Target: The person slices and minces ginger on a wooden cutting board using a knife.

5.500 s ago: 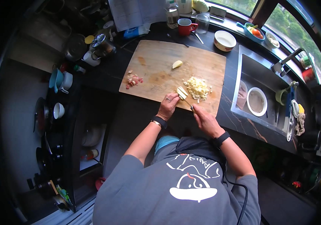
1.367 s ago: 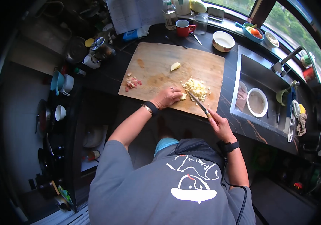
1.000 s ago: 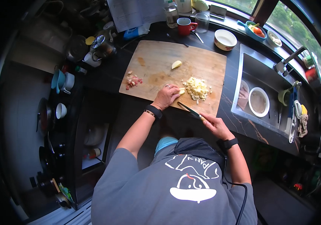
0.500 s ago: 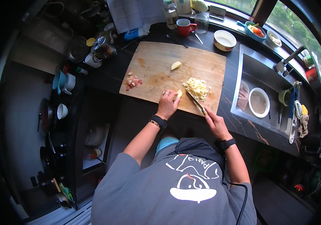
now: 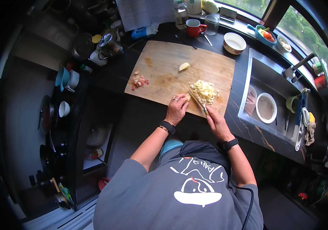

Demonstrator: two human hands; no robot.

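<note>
On the wooden cutting board [image 5: 160, 57], my left hand [image 5: 177, 109] grips a pale yellow piece [image 5: 188, 97] near the front edge, its fingers partly covering it. My right hand [image 5: 216, 124] is closed round the handle of a knife [image 5: 197, 100]. The blade lies between that piece and a heap of chopped pale yellow bits [image 5: 203, 92], close beside both. A larger pale yellow wedge [image 5: 184, 66] rests farther back on the board. Small pink and whitish pieces [image 5: 139, 81] are at the board's left side.
Behind the board stand a red mug [image 5: 193, 28], a glass [image 5: 211, 25] and a white bowl [image 5: 234, 43]. To the right is a sink [image 5: 261, 69] holding a round white container [image 5: 266, 107]. A kettle-like metal pot [image 5: 110, 45] stands at the left.
Since half a second ago the knife has swung nearer the held piece, its blade now beside my left fingers. Earlier, separate cut sticks lay under my left hand. The whole view has shifted slightly.
</note>
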